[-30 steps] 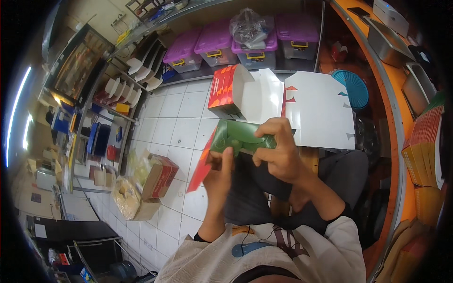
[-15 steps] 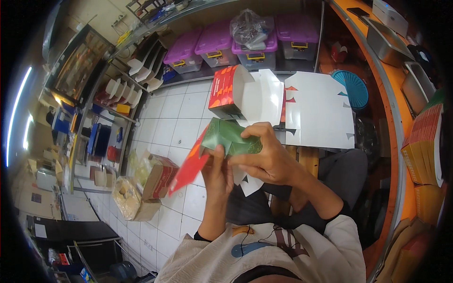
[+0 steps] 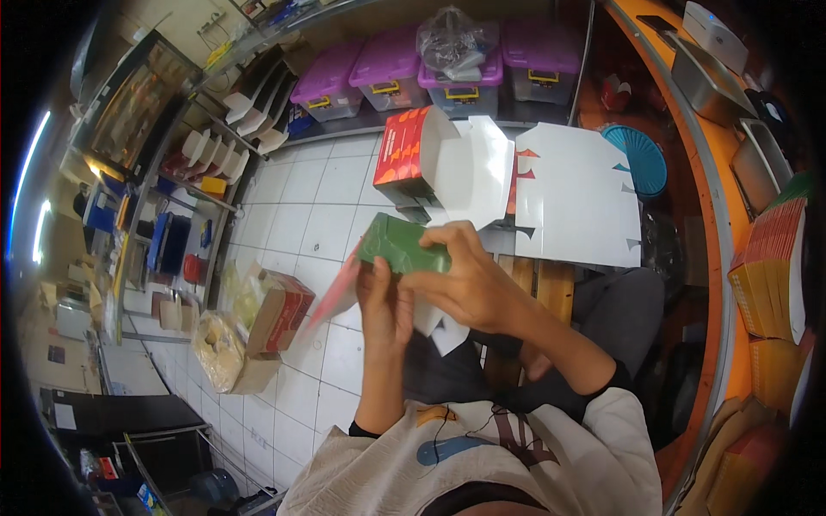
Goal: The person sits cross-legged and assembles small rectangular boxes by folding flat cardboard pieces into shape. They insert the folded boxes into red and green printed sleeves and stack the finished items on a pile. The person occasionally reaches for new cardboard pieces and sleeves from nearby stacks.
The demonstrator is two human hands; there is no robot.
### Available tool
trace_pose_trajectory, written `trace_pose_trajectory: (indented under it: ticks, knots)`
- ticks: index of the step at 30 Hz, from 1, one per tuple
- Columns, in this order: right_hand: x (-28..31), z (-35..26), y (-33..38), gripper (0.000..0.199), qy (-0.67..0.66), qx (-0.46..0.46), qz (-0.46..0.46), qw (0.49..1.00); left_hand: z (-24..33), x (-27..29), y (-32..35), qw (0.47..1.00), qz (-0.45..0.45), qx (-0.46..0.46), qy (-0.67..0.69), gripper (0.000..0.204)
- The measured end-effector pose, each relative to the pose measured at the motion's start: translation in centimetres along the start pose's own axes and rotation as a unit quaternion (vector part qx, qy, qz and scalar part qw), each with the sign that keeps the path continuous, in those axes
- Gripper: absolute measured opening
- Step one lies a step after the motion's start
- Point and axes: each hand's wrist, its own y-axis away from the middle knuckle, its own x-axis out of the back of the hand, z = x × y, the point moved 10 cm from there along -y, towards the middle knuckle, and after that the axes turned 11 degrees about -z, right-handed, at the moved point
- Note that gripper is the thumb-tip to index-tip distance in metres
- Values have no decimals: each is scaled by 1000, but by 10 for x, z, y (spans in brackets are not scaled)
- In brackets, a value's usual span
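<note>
A folding carton (image 3: 397, 241) with a green printed side and a red panel is held up in front of me, partly folded. My left hand (image 3: 385, 301) grips it from below, thumb on its near green face. The fingers of my right hand (image 3: 465, 275) are closed on its right end. The red panel sticks out to the lower left, smeared by motion, and a white flap with a notch hangs beneath my hands. Just beyond stands a red and orange box (image 3: 404, 155) with its white inside showing. To its right lies a flat white carton sheet (image 3: 576, 193) with slotted edges.
Purple-lidded storage bins (image 3: 387, 64) line a low shelf at the back. On the floor at left sits an opened cardboard box (image 3: 280, 314) with plastic bags. An orange counter (image 3: 680, 112) on the right carries metal trays and stacks of folded cartons (image 3: 770, 258). A teal round basket (image 3: 638, 159) lies beyond the sheet.
The green carton has moved slightly left in my hands, and its green panels now stand squarer, more box-like. Its red panel has swung and blurred. Both hands keep their hold.
</note>
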Motion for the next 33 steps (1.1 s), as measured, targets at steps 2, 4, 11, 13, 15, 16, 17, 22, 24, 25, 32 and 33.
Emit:
trace_pose_trajectory:
  ticks: [2,4,11,13,15,16,17,22,24,25,32,33]
  knots:
    - [-7,14,-8,12,-63,-12,1,998,11,9,0,999,-9,25,-32,39]
    - [-18,39,-12,11,-142,-37,-18,989,19,8,0,988,-67,48,-127,61]
    - [-63,119,-14,21,-365,-97,-123,918,2,-17,74,499,-446,88,-738,83]
    - [-83,122,-13,23,-333,-97,-171,922,-17,-6,94,447,-489,48,-747,59]
    - [-105,127,-2,25,-321,-128,-181,921,-31,14,92,531,-473,107,-695,38]
    - [-114,129,6,27,-315,-144,-186,919,-38,24,91,570,-462,137,-666,27]
    - [-115,129,16,32,-345,-176,-142,911,-34,33,85,640,-399,110,-648,14]
    - [-33,84,53,36,-94,-117,-55,987,-43,57,80,768,-294,221,-525,18]
    - [-36,62,74,38,-168,-125,-124,970,-47,55,76,838,-264,201,-434,20]
    - [-34,53,80,37,-148,-116,-103,977,-56,64,79,825,-264,264,-424,19]
    - [-34,31,80,23,-40,-82,23,996,-57,43,68,827,-289,259,-407,14]
    - [-37,28,74,21,-31,-76,18,996,-56,42,66,839,-281,259,-387,13]
